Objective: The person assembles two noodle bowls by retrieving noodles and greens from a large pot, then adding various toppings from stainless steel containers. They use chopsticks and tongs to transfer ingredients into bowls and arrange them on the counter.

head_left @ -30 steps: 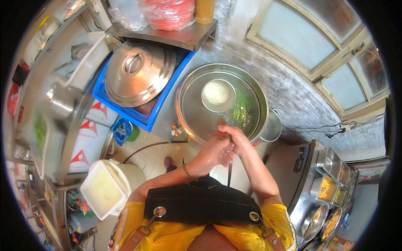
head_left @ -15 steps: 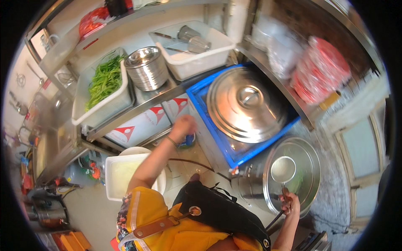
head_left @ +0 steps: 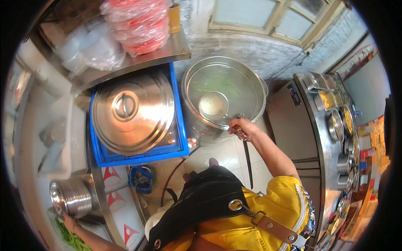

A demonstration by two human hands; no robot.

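Right grip [head_left: 241,129] pinches strainer [head_left: 213,105] by its handle, likely steadying it over pot [head_left: 252,88]; left grip [head_left: 69,223] at stacked bowls [head_left: 75,197], closure I can't tell.

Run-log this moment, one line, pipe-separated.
left hand: at steel bowl stack, grip unclear | right hand: gripping strainer over steel pot | greens: in pot | steel lid: left of pot

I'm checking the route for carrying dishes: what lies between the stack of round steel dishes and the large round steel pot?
A blue rectangular crate topped by a round steel lid lies between dishes and pot in the head view.
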